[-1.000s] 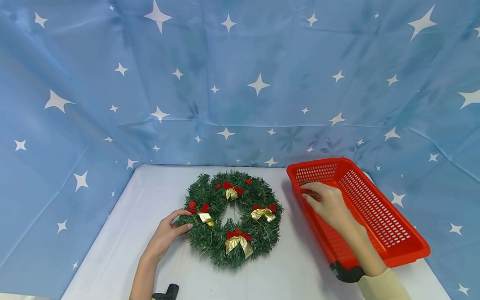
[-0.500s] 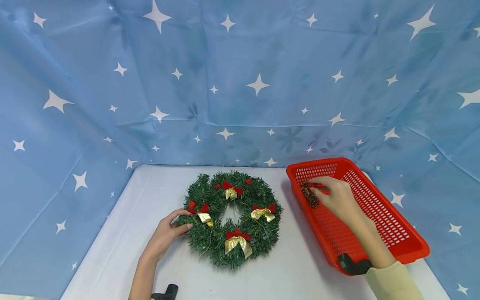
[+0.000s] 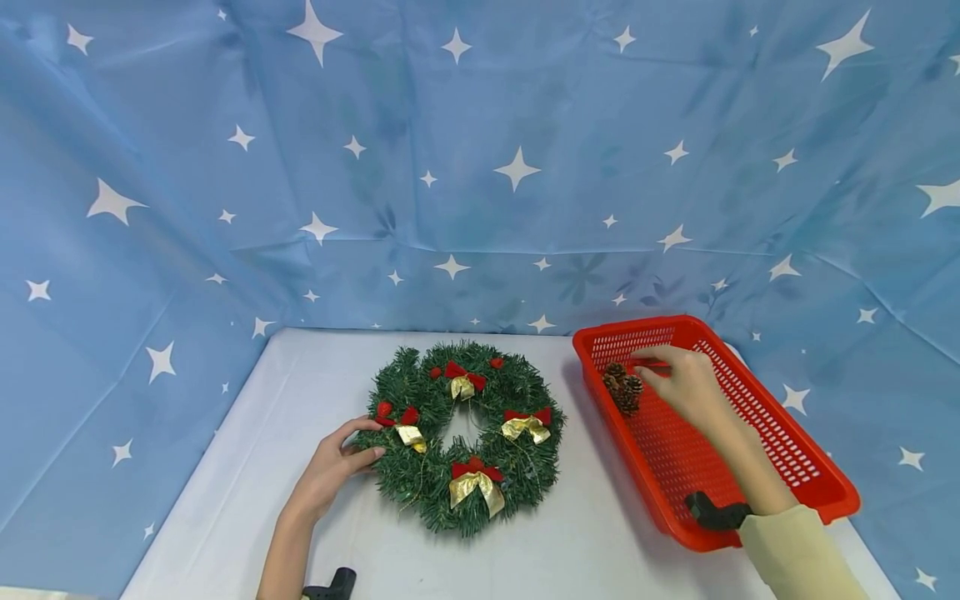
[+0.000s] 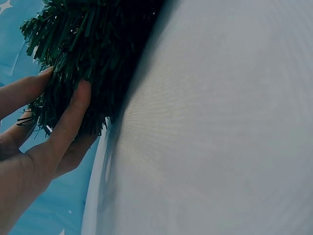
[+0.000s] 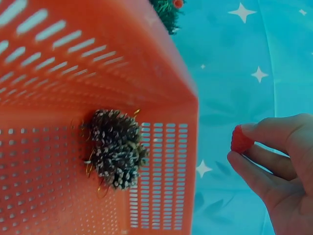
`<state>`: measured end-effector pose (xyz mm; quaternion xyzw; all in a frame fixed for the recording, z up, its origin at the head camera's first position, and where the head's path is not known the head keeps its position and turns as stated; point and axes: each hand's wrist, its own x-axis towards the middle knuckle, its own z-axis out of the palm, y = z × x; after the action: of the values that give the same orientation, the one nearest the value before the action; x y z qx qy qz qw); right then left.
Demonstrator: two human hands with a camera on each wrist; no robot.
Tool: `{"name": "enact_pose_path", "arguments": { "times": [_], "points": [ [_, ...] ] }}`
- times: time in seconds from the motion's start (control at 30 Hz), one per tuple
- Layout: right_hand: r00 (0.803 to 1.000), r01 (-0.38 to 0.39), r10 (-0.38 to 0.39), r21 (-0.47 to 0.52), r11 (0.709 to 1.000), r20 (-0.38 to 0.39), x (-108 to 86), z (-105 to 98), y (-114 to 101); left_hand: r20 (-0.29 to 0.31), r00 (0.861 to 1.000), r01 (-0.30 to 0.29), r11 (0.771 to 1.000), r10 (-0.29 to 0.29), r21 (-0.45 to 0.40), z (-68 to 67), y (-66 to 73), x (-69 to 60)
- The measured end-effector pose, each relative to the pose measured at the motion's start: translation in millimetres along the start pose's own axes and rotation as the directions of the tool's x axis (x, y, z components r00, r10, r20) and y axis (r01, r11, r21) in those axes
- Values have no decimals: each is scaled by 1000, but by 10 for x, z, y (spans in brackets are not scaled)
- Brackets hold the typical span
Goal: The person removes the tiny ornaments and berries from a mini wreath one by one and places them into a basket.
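A green wreath [image 3: 536, 483] with several red and gold bows lies flat on the table. My left hand [image 3: 330, 471] grips its left edge, thumb and fingers about the bristly greenery [image 4: 83, 44] in the left wrist view. My right hand [image 3: 690, 387] is over the red basket [image 3: 652, 479] at the right. Between its thumb and fingertips it pinches a small bumpy red berry [image 5: 241, 139], plain in the right wrist view but hard to tell from the basket in the head view. Several brown pine cones [image 3: 624, 390] are bunched in the basket's far left corner.
White cloth covers the table [image 3: 330, 358]. Behind it and at both sides hangs a blue curtain [image 3: 420, 208] with white stars. The basket has slotted walls and its near end reaches the table's right front. Small red berries [image 3: 385, 409] dot the wreath.
My right hand has moved from the basket's left rim to the right, uncovering the pine cones beneath it. My left hand and the wreath have stayed in place.
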<state>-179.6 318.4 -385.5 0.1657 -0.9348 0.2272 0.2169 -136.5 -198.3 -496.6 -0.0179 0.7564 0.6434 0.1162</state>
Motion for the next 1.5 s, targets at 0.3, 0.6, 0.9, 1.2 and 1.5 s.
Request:
{"name": "enact_pose_path", "arguments": {
  "times": [0.3,0.6,0.9,1.2,1.5],
  "points": [
    [998,-49,49,-5,999,45,18,35,149,-4,1000,4,1000,-4,4,-2,2,-9],
    [993,-79,80,-18,997,82,15,62,281,1,1000,2,1000,-2,3,-2,3,-10],
    [979,-137,137,-10,990,149,24,99,399,-3,1000,10,1000,-10,1,1,12,-9],
    [961,-175,173,-10,984,214,-1,171,539,-1,1000,6,1000,-6,0,7,20,-10],
    [947,-209,205,-10,978,249,-35,252,602,-2,1000,2,1000,-2,0,3,20,-18]
  ]
}}
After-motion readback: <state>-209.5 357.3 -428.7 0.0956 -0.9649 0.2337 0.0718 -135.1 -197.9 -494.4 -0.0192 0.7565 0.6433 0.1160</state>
